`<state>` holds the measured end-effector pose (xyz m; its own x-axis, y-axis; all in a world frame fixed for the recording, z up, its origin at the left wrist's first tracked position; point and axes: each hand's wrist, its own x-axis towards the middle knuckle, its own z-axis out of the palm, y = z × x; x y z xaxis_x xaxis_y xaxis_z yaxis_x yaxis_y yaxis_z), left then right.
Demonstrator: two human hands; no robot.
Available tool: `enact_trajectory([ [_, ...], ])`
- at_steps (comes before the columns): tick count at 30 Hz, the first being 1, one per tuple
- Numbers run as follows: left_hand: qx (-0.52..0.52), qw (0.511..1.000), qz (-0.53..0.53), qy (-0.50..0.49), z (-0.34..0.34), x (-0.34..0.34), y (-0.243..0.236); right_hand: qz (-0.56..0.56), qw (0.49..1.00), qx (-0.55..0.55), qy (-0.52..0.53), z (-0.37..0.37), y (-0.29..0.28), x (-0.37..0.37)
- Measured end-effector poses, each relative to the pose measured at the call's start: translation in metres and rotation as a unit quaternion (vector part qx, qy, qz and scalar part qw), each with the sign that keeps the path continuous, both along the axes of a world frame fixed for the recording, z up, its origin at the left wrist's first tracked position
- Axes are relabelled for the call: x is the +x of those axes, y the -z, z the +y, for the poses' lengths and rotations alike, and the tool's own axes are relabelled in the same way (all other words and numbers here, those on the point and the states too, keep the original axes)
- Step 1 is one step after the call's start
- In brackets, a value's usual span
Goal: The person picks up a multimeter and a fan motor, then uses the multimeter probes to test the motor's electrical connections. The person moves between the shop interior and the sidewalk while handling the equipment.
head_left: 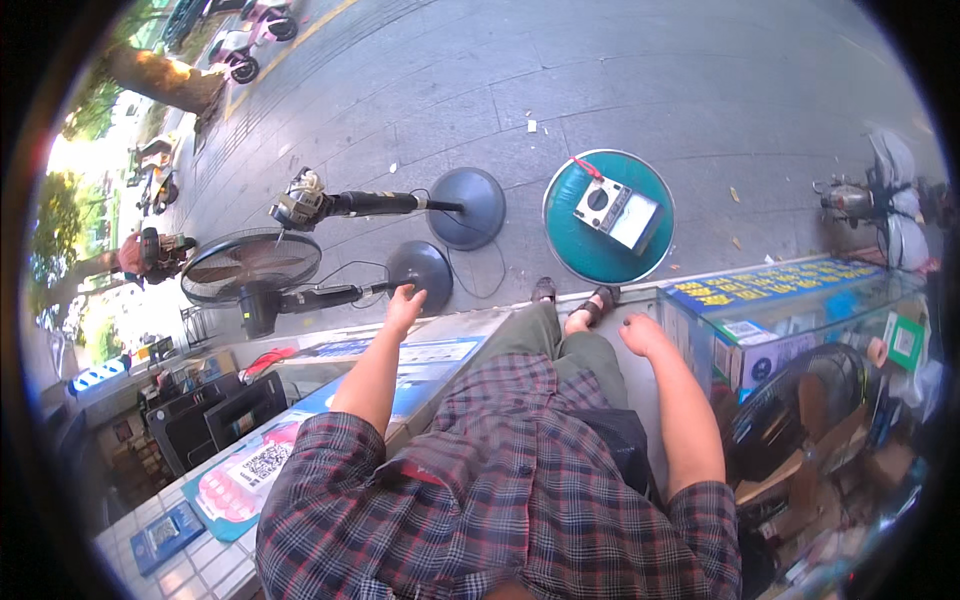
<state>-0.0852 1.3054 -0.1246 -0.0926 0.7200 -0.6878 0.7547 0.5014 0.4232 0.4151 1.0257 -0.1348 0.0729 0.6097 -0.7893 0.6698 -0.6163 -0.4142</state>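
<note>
Landmark green stool (583, 250): legs hidden under seat. Below it, right hand (643, 337) curled, can't tell if holding anything. Lower left of it, left hand (404, 312): contact with fan base (424, 272) unclear. Far right of it, motorbike (850, 202) blurred. Upper left, pale scrap (532, 127) too small to identify.

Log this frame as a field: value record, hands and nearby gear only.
left hand: fingers extended, by near fan's base; contact unclear
right hand: fingers curled, near the knee; contents not visible
near fan: black, cage fitted
far fan: motor exposed, no cage
stool: round, green seat
on stool: meter, red clip
</note>
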Motion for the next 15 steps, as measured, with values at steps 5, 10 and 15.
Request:
enact_trajectory([
  [5, -0.010, 0.996, -0.047, -0.075, 0.011, 0.033, -0.017, 0.038, 0.996, 0.021, 0.076, -0.003, -0.006, 0.023],
  [10, -0.010, 0.989, -0.090, -0.118, 0.027, 0.041, 0.007, 0.030, 0.986, -0.036, 0.160, -0.026, 0.016, 0.051],
  [15, -0.076, 0.986, -0.094, -0.111, 0.037, 0.007, 0.072, 0.022, 0.974, -0.019, 0.224, -0.005, 0.033, 0.040],
])
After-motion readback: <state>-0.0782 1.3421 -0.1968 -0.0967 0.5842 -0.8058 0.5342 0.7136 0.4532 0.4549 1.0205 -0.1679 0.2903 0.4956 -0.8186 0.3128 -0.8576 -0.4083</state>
